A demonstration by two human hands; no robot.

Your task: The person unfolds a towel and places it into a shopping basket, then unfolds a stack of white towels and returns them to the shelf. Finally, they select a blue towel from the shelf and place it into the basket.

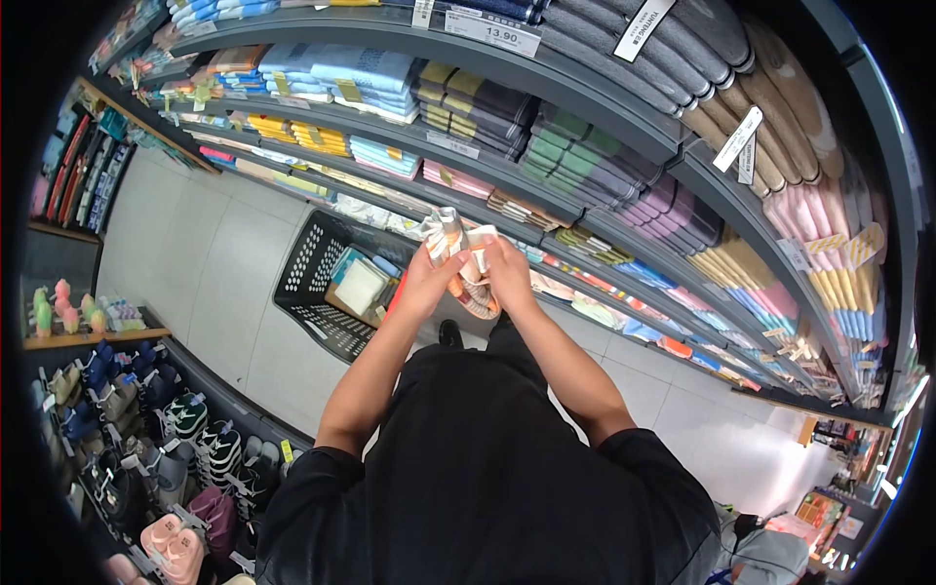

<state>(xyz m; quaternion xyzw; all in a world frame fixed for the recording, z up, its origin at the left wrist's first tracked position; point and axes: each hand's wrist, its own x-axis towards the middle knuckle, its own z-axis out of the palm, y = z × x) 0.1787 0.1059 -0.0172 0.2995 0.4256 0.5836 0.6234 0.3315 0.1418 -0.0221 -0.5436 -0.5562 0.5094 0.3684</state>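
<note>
In front of my body, a bunched towel (448,228) in white, grey and peach is held between both hands. My left hand (429,278) is closed on its left side, thumb on top. My right hand (508,273) grips the right side, near a pale flap that may be a label. Part of the cloth hangs below the hands, over my dark clothing. Just left of my hands, a black shopping basket (310,261) with perforated walls contains a white package (362,286) and other items. Its right side is partly hidden by my left arm.
Shelves (624,136) of folded towels curve across the front and right, with price tags (492,32) along their edges. Racks of slippers (174,548) stand at lower left. Pale floor tiles (234,244) run between the displays. A grey bag-like item (765,558) is at lower right.
</note>
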